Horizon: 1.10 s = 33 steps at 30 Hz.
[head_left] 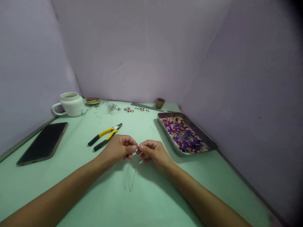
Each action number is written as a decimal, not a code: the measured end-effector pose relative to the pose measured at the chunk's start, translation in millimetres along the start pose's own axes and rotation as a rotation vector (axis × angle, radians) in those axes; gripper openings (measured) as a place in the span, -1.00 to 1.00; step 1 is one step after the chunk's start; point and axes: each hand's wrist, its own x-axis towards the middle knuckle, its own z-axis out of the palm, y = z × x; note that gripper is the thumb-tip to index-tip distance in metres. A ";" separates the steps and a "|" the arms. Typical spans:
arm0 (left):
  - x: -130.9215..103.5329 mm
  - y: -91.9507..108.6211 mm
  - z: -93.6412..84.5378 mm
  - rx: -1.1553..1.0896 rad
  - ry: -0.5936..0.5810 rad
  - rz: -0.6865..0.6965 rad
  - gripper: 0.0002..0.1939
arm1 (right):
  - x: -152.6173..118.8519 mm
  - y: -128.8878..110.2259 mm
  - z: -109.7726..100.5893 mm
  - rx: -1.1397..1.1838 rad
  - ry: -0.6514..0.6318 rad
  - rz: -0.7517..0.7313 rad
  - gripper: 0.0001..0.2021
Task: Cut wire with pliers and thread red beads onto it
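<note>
- Two bare hands meet near the middle of the pale green tabletop (99, 201), fingertips almost touching.
- Left hand (118, 147): thumb and forefinger pressed together, apparently pinching the wire at its upper end; other fingers curled beneath.
- Right hand (155, 153): thumb laid against the forefinger in a like pinch, its tip just beside the left thumb. A small pale spot shows between the tips; too small to identify.
- Thin wire (134, 172): hangs below the joined fingertips in a narrow, bent length, its long axis running from the fingers toward the person's body. The lower bend leans slightly to the left-hand side. Whether it touches the surface cannot be told.
- Governing relation, as judged: the pinch point sits at the far end of the wire, between the hands, with the slack on the person's side. Neither hand is clearly nearer the pinch; the left is nearer the low bend.
- Yellow-and-black combination pliers (104, 133): just beyond the left hand, nose pointing away and to the right, handles apart.
- Metal tray (197, 126) of mixed beads (187, 138): beyond the right hand, to its right.
- Red-and-silver beaded pieces (128, 109): grouped at the back, well apart from both hands.
</note>
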 end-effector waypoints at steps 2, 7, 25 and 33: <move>-0.2 0.5 0.6 -0.007 0.017 0.002 -0.94 | 0.4 0.7 -0.4 0.042 -0.012 0.023 -0.73; -1.7 2.1 2.5 -0.041 0.041 -0.020 -0.96 | 1.2 3.8 -0.1 0.119 -0.009 0.038 -0.72; -4.0 -11.4 14.1 -0.259 0.178 -0.033 -0.96 | -3.1 -0.8 4.6 -0.033 0.009 -0.022 -0.78; -4.2 -7.7 14.3 -0.251 0.271 -0.056 -0.95 | -3.4 2.2 3.0 0.343 -0.190 0.168 -0.76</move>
